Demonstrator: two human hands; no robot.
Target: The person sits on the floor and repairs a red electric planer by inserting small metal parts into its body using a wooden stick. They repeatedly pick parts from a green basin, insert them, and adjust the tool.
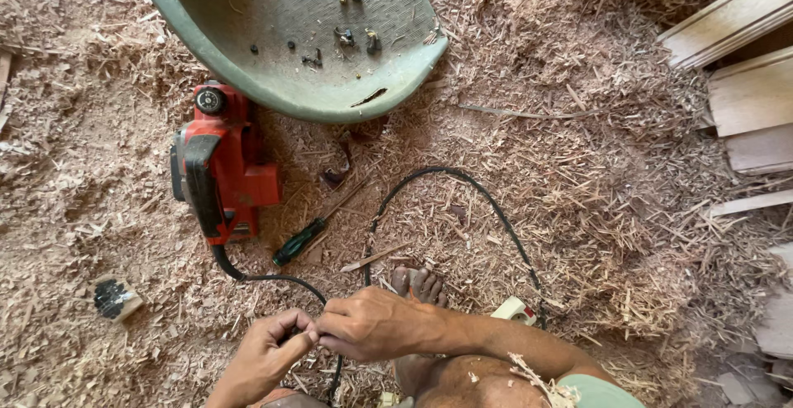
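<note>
My left hand (266,357) and my right hand (372,323) meet low in the head view, both pinched on the black power cord (273,277). That cord runs up to a red and black electric planer (216,164) lying on the wood shavings. A second stretch of the cord (462,178) loops to the right toward a white plug (515,310). A screwdriver with a dark green handle (299,241) lies just right of the planer. My bare foot (419,283) shows just above my right hand.
A green plastic chair seat (248,69) with several small dark screws and bits on it sits at the top. Wooden planks (752,94) are stacked at the right. A small wood block with a black patch (115,299) lies at the left. Shavings cover the ground.
</note>
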